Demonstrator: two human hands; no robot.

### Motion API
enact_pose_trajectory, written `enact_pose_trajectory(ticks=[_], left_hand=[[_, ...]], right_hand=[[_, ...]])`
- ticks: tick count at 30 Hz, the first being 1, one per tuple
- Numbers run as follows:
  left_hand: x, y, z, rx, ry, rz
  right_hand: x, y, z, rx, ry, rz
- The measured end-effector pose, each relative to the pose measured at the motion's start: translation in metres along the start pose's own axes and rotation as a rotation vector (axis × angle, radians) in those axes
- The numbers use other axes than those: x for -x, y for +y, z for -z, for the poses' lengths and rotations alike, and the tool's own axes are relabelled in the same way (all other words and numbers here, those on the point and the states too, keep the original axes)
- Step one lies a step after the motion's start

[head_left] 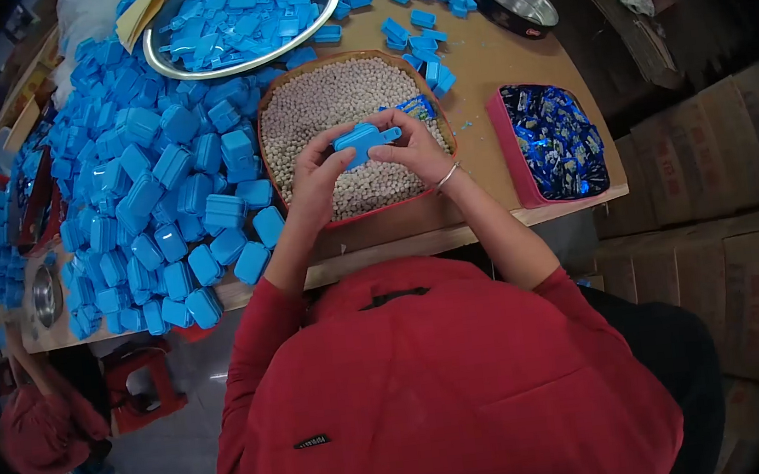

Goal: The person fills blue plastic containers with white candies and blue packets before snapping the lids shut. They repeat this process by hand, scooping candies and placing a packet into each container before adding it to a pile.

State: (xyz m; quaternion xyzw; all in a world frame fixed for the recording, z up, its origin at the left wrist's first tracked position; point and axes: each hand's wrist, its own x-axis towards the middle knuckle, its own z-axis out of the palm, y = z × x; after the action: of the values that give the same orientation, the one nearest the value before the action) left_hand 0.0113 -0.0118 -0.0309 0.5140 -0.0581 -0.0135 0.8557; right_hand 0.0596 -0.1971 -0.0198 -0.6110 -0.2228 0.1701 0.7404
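Between my two hands is a small blue plastic case [360, 139] with a tab sticking out at its right end. My left hand [319, 171] grips it from the left, thumb on the near edge. On the opposite side my right hand [420, 155] holds it with thumb and fingers. Both hands are over a red-rimmed tray [375, 210] full of small pale round pellets. A blue printed packet [421, 107] lies on the pellets behind my right hand. Whether the case has anything inside cannot be seen.
A big heap of blue cases [149, 196] covers the table's left side. Behind the tray stands a metal basin [333, 10] of blue pieces. To the right are a pink bin [515, 153] of dark blue packets and a round metal tin [517, 5]. Another person's sleeve [44, 430] shows at left.
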Motion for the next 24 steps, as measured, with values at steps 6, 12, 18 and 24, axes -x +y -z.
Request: enact_pose_trajectory(ticks=[6, 12, 18, 24], left_hand=[[0.002, 0.002, -0.003, -0.046, 0.046, -0.003], [0.003, 0.006, -0.003, -0.082, 0.025, 0.015], [0.001, -0.002, -0.001, -0.058, 0.038, 0.019], [-0.001, -0.004, 0.001, -0.043, 0.022, 0.041]], right_hand=[[0.001, -0.004, -0.001, 0.068, 0.029, -0.092], [0.002, -0.007, -0.002, 0.088, 0.037, -0.089], [-0.001, 0.005, 0.005, 0.078, 0.019, -0.048], [-0.001, 0.005, 0.004, 0.151, -0.013, 0.035]])
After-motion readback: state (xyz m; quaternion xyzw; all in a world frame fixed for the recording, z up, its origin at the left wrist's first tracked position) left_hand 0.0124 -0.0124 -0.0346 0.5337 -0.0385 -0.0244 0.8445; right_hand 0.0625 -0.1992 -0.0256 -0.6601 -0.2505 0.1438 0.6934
